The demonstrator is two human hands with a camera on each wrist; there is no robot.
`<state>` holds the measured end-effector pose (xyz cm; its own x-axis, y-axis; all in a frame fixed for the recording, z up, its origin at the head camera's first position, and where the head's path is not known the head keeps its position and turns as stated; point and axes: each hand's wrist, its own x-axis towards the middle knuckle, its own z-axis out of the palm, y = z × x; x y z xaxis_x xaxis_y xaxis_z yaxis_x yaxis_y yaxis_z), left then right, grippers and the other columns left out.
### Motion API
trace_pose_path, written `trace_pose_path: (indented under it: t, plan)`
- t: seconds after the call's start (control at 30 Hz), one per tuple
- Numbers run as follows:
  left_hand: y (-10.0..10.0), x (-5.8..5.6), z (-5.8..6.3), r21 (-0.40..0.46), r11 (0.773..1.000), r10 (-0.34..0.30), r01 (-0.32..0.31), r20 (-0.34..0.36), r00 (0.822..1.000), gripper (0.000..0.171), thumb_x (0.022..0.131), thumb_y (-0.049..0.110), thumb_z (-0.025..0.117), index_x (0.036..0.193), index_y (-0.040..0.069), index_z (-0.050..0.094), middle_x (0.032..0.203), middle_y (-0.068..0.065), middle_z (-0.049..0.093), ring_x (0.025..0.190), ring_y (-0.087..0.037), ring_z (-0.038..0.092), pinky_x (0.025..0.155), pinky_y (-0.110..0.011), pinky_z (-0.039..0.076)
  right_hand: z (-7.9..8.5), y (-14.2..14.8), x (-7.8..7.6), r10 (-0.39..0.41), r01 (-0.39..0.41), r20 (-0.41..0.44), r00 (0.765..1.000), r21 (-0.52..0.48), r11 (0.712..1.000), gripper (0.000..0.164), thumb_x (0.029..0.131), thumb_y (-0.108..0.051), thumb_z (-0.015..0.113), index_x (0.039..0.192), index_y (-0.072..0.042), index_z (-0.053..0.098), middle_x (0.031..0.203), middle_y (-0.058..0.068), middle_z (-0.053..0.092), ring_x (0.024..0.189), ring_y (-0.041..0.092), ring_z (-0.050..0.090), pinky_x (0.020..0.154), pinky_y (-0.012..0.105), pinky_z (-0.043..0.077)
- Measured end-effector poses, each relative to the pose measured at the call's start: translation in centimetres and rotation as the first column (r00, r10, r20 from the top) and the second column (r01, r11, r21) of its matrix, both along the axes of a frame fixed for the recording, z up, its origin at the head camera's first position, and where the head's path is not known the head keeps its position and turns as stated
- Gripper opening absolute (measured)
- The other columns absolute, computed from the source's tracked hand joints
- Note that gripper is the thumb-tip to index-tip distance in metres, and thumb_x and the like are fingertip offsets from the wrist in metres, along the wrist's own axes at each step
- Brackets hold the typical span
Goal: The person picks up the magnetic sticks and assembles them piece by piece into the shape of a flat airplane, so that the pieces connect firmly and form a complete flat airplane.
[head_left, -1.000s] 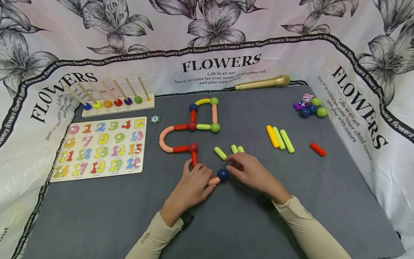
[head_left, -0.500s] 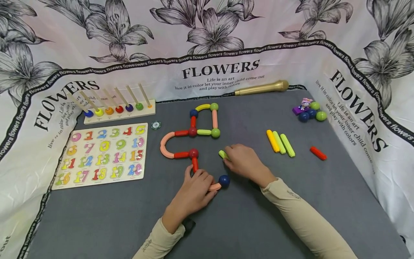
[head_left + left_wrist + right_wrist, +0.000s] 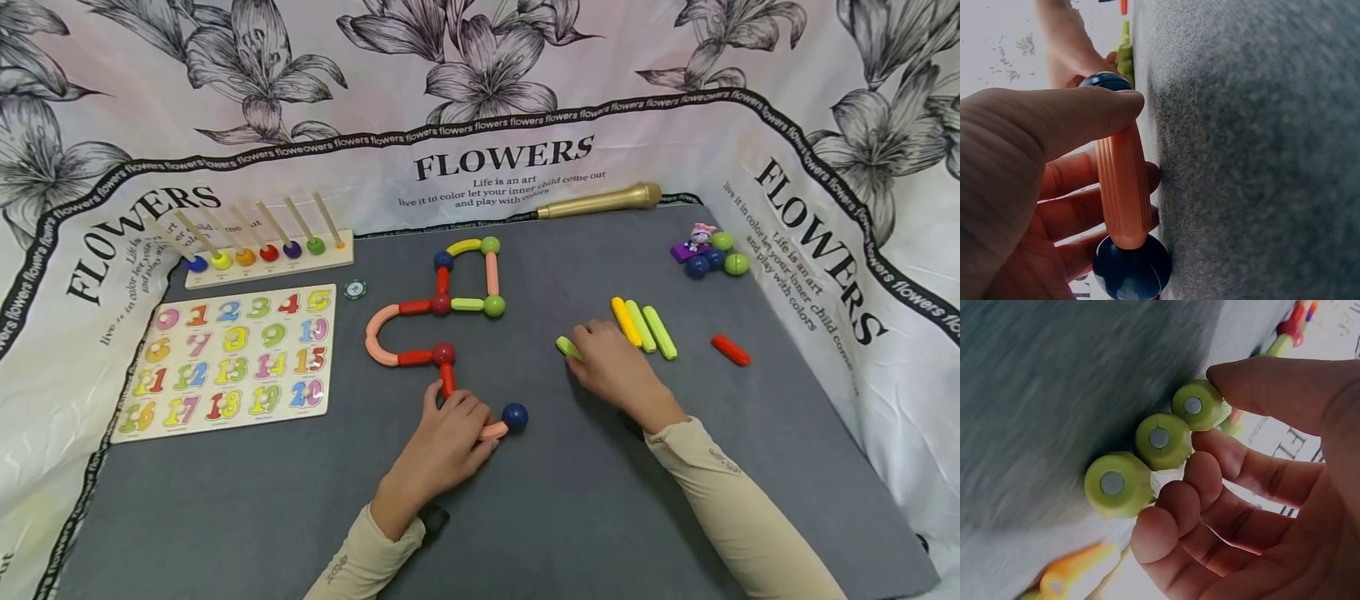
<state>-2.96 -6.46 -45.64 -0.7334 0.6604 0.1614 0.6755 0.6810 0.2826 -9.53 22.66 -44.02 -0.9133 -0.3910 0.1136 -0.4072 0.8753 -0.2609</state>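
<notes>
My left hand [image 3: 442, 437] grips a curved peach magnetic stick [image 3: 1124, 194], thumb on one side and fingers behind it. One end of that stick meets a blue ball [image 3: 515, 416]; at the other sits a second blue ball [image 3: 1132, 269], covered by the hand in the head view. To the right, my right hand [image 3: 615, 367] holds short light-green magnetic sticks between thumb and fingers. The right wrist view has three of their ends in a row: a near stick [image 3: 1112, 483], a middle stick [image 3: 1159, 439] and a far stick [image 3: 1192, 404] by the thumb.
A joined figure of sticks and balls [image 3: 441, 305] lies ahead of the left hand. Longer yellow and green sticks [image 3: 648, 329] and a red stick [image 3: 731, 350] lie rightward. Number board [image 3: 225, 362], peg stand [image 3: 270, 271], gold microphone [image 3: 600, 201] and loose balls [image 3: 716, 260] line the edges.
My right hand has left the blue ball's side, reached the lone green stick, and moved right with it to the other short green sticks. The left hand keeps its hold.
</notes>
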Motion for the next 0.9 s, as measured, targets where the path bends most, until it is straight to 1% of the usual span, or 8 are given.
trace_pose_path:
  t: [0.13, 0.27, 0.33, 0.43, 0.57, 0.67, 0.77, 0.9]
  plan:
    - [-0.1, 0.0, -0.1, 0.012, 1.0, -0.003, 0.003, -0.011, 1.0, 0.022, 0.094, 0.027, 0.086, 0.097, 0.013, 0.069, 0.103, -0.005, 0.069, 0.112, -0.027, 0.063, 0.11, -0.068, 0.034, 0.2, 1.4, -0.3, -0.036, 0.036, 0.005, 0.999, -0.013, 0.999, 0.021, 0.092, -0.002, 0.08, 0.084, -0.001, 0.061, 0.075, 0.01, 0.052, 0.069, 0.027, 0.05, 0.066, 0.044, 0.046]
    - [-0.1, 0.0, -0.1, 0.019, 1.0, -0.003, 0.003, -0.009, 1.0, 0.022, 0.094, 0.027, 0.086, 0.097, 0.012, 0.069, 0.102, -0.006, 0.069, 0.111, -0.027, 0.062, 0.11, -0.069, 0.033, 0.7, 2.6, -0.2, -0.073, 0.076, 0.057, 0.996, -0.051, 0.996, 0.016, 0.096, -0.006, 0.079, 0.092, 0.002, 0.065, 0.082, 0.012, 0.059, 0.076, 0.029, 0.055, 0.071, 0.047, 0.049]
    - [0.0, 0.0, -0.1, 0.017, 1.0, -0.005, 0.005, -0.01, 1.0, 0.022, 0.095, 0.027, 0.085, 0.097, 0.012, 0.069, 0.102, -0.005, 0.069, 0.111, -0.027, 0.062, 0.11, -0.069, 0.034, 1.0, 3.5, 0.0, -0.099, 0.103, 0.053, 0.994, -0.074, 0.992, 0.014, 0.098, -0.008, 0.076, 0.098, 0.004, 0.067, 0.087, 0.014, 0.062, 0.078, 0.03, 0.057, 0.073, 0.049, 0.051]
    - [0.0, 0.0, -0.1, 0.018, 1.0, -0.009, 0.009, -0.009, 1.0, 0.022, 0.095, 0.026, 0.085, 0.097, 0.012, 0.069, 0.101, -0.006, 0.069, 0.11, -0.027, 0.062, 0.11, -0.069, 0.034, 1.3, 5.2, 0.4, -0.171, 0.171, 0.004, 0.985, -0.096, 0.981, 0.013, 0.1, -0.005, 0.071, 0.102, 0.008, 0.068, 0.091, 0.021, 0.063, 0.08, 0.036, 0.059, 0.073, 0.053, 0.052]
    - [0.0, 0.0, 0.1, 0.018, 1.0, -0.009, 0.009, 0.01, 1.0, 0.022, 0.095, 0.027, 0.085, 0.098, 0.011, 0.069, 0.103, -0.006, 0.069, 0.111, -0.028, 0.062, 0.111, -0.07, 0.033, 1.8, 7.6, 1.0, -0.286, 0.283, -0.024, 0.958, -0.081, 0.956, 0.017, 0.097, 0.001, 0.065, 0.107, 0.015, 0.066, 0.097, 0.032, 0.062, 0.085, 0.047, 0.06, 0.077, 0.062, 0.052]
    - [-0.1, 0.0, 0.2, 0.008, 1.0, -0.007, 0.006, 0.031, 0.999, 0.022, 0.096, 0.028, 0.084, 0.099, 0.012, 0.069, 0.105, -0.006, 0.069, 0.113, -0.028, 0.062, 0.112, -0.071, 0.032, 1.7, 9.1, 1.2, -0.318, 0.319, 0.039, 0.947, -0.034, 0.947, 0.012, 0.095, 0.003, 0.061, 0.097, 0.014, 0.061, 0.088, 0.03, 0.057, 0.081, 0.049, 0.057, 0.074, 0.062, 0.049]
    - [-0.1, 0.0, 0.2, 0.003, 1.0, -0.004, 0.004, 0.046, 0.999, 0.021, 0.097, 0.028, 0.083, 0.1, 0.012, 0.069, 0.106, -0.006, 0.068, 0.114, -0.028, 0.062, 0.113, -0.072, 0.031, 1.4, 10.0, 1.1, -0.311, 0.315, 0.142, 0.94, -0.011, 0.949, 0.012, 0.095, 0.001, 0.06, 0.086, 0.006, 0.055, 0.077, 0.02, 0.05, 0.076, 0.043, 0.053, 0.069, 0.056, 0.044]
    - [-0.1, 0.0, 0.2, 0.002, 1.0, -0.007, 0.007, 0.048, 0.999, 0.021, 0.098, 0.028, 0.082, 0.099, 0.013, 0.068, 0.108, -0.006, 0.068, 0.115, -0.028, 0.062, 0.113, -0.072, 0.031, 1.3, 10.4, 0.9, -0.325, 0.342, 0.25, 0.912, -0.026, 0.939, 0.016, 0.093, 0.0, 0.057, 0.079, -0.002, 0.049, 0.072, 0.011, 0.042, 0.071, 0.034, 0.048, 0.065, 0.046, 0.039]
